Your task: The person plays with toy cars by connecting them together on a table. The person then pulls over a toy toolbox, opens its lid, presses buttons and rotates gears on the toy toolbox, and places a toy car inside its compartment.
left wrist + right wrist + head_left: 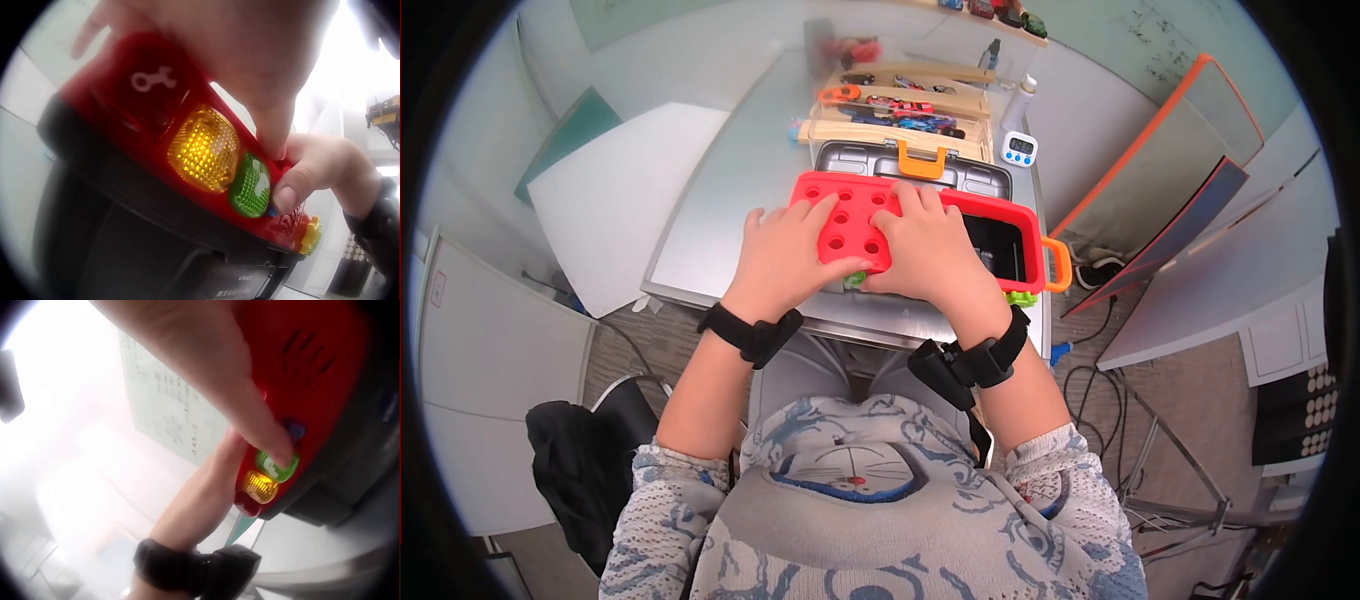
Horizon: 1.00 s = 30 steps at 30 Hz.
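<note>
A toy toolbox with a red rim (1028, 225) stands at the table's near edge, its black inside showing at the right. Over its left part lies a red panel with round holes (858, 226). My left hand (783, 252) rests spread on the panel's left side, its thumb toward the front edge. Across the panel's right side lies my right hand (933, 245), fingers extended toward the back. In the right wrist view its thumb touches the green button (285, 471) on the toolbox front. Beside that, the yellow button (203, 150) looks lit.
Behind the toolbox is a grey lid-like part with an orange latch (920, 162). Wooden racks of toy cars (900, 107) stand farther back. A white timer (1019, 150) and a white bottle (1020, 103) are at the back right. An orange handle (1057, 264) sticks out at the toolbox's right end.
</note>
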### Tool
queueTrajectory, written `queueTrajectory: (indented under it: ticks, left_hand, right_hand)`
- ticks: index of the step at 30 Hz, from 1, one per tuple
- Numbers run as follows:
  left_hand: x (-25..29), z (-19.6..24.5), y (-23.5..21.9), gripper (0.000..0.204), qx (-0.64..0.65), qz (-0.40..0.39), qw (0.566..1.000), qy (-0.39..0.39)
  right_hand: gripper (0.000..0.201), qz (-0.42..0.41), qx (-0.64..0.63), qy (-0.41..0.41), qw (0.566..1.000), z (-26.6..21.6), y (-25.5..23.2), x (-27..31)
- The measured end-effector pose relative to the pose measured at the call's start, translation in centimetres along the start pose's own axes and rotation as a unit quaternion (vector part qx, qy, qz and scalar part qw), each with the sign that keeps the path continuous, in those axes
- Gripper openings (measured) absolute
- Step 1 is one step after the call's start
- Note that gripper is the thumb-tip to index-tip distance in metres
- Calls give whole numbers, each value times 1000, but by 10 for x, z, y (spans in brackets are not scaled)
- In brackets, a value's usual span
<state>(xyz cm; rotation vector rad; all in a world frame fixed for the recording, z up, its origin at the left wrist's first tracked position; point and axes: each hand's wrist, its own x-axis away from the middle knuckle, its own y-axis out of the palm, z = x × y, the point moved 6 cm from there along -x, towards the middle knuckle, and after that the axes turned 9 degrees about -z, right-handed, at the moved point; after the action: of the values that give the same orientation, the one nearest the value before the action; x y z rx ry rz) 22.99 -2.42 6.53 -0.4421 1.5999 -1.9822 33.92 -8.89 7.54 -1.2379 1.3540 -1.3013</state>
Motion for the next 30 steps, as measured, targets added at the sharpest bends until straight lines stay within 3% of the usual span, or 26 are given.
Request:
queueTrajectory:
  ticks: [12, 20, 30]
  left_hand:
    - [-8, 0, -4, 68, -19, -19, 999, -25]
    - [-5, -2, 4, 59, -47, 50, 998, -8]
    - [-6, 0, -3, 60, -37, 6, 999, -2]
  right_hand:
    - [59, -73, 8, -6, 997, -3, 0, -12]
    - [57, -87, 10, 3, 996, -6, 0, -13]
    - [53, -71, 10, -4, 997, -6, -1, -14]
